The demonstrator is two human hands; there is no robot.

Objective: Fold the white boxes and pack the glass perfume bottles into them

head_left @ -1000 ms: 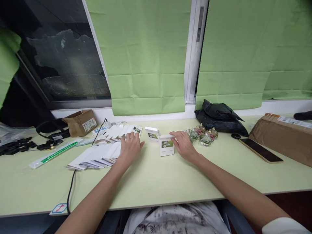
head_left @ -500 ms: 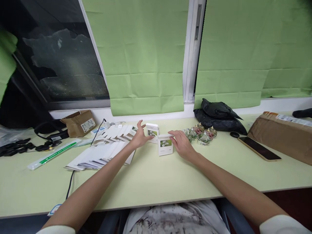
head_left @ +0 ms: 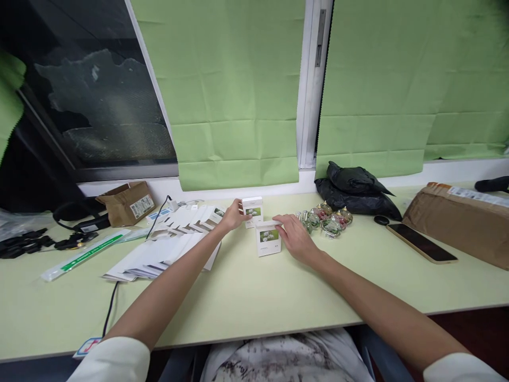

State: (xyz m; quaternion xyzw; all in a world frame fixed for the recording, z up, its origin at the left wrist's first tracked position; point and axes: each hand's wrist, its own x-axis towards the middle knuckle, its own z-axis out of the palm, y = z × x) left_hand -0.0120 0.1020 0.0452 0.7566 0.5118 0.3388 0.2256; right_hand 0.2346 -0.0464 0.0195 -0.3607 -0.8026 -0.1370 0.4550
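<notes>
Two small white boxes with a green flower picture stand upright on the table. My left hand (head_left: 234, 215) pinches the left edge of the rear box (head_left: 254, 204), its thumb across the front and the fingers behind. Nearer to me stands the front box (head_left: 269, 246), lower and slightly right of the rear one. My right hand (head_left: 296, 236) grips its top right corner, forefinger along the top edge and thumb by the side. To the left lies a spread of flat white cartons (head_left: 167, 252), partly behind my left forearm.
Clear-wrapped, coloured ornaments (head_left: 326, 217) lie right of my right hand, with black plastic bags (head_left: 353, 193) behind. Further right are a phone (head_left: 421, 243) and a large brown parcel (head_left: 457, 223). A small cardboard box (head_left: 127, 204) and a cable (head_left: 109, 313) are on the left.
My left hand, open beside the rear box before, has closed on its left edge. The rear box has shifted slightly right and back. My right hand stays at the front box.
</notes>
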